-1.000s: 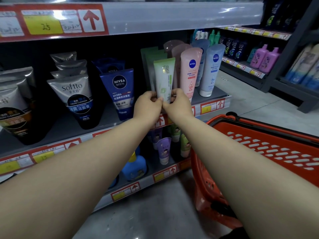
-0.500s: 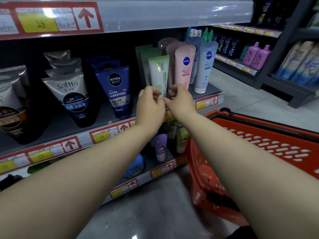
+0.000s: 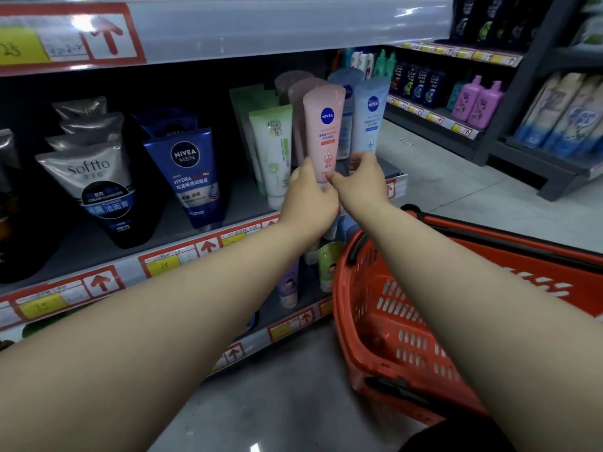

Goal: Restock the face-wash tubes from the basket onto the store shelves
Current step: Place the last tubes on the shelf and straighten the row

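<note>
A pink Nivea tube (image 3: 323, 132) stands cap-down on the middle shelf (image 3: 182, 259), between a green tube (image 3: 273, 148) and a pale blue Nivea tube (image 3: 370, 120). My left hand (image 3: 306, 199) grips the pink tube's lower end from the left, thumb up along its side. My right hand (image 3: 360, 179) meets it from the right, thumb tip on its lower edge and fingers curved in front of the pale blue tube's foot. The red basket (image 3: 375, 324) sits on the floor under my right forearm; no tubes show in the visible part of its inside.
Further left on the same shelf stand Nivea Men tubes (image 3: 189, 171) and Softto tubes (image 3: 94, 187). The shelf above (image 3: 277, 24) overhangs the tube tops. Small tubes (image 3: 288, 288) fill the lower shelf. Across the aisle, dark shelving holds pink bottles (image 3: 478, 102).
Both hands have left the green tube's base and shifted right to the pink Nivea tube. The view has swung right, so the basket shows more.
</note>
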Action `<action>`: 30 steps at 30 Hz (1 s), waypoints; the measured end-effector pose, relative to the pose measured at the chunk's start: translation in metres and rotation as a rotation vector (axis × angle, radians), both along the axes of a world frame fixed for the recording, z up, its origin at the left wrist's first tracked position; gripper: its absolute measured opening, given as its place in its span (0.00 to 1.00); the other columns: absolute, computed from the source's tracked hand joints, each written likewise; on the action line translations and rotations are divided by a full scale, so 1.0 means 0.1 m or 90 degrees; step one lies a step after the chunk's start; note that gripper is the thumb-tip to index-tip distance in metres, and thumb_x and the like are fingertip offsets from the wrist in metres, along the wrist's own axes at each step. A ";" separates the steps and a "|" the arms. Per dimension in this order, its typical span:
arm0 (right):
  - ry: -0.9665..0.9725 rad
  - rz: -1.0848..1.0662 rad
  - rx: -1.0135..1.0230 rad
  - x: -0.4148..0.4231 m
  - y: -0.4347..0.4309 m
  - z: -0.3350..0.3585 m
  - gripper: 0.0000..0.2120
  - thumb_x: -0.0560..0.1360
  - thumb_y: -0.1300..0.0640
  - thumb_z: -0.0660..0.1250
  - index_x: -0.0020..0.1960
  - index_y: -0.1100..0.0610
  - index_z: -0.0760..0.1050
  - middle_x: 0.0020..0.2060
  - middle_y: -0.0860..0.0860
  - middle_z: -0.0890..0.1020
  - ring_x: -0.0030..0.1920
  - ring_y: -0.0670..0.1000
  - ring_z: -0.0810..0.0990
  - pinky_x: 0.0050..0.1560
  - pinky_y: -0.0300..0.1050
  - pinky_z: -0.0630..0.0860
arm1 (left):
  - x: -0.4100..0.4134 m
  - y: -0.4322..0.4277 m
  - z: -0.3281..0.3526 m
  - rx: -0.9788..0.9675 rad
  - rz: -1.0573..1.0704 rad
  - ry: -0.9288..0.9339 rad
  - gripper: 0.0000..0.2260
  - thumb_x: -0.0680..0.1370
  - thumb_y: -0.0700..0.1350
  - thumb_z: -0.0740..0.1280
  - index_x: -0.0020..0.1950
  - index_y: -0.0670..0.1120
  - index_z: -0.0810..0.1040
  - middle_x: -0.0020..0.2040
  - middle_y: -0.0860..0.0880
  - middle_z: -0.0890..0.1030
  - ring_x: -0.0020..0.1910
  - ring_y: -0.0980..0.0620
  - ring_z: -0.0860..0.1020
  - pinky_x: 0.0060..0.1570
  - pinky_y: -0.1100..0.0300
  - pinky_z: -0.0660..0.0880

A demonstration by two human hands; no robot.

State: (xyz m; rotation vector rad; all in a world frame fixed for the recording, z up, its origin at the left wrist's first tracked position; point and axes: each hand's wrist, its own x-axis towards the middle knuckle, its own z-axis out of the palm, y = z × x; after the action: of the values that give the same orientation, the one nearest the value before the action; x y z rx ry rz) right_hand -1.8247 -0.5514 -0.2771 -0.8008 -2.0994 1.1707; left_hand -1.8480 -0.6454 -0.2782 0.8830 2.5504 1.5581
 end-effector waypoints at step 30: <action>-0.085 0.199 0.088 -0.05 0.27 -0.16 0.16 0.74 0.57 0.67 0.61 0.59 0.74 0.56 0.55 0.81 0.56 0.53 0.79 0.58 0.46 0.74 | 0.12 0.28 -0.13 -0.001 0.106 -0.002 0.24 0.77 0.39 0.61 0.73 0.42 0.63 0.66 0.42 0.66 0.61 0.47 0.72 0.58 0.65 0.67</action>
State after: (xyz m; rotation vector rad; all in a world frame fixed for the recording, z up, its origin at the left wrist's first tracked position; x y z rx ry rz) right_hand -1.8292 -0.5246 -0.2935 -0.5105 -2.4524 1.1373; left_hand -1.8364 -0.6178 -0.2914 0.6832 2.6849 1.5961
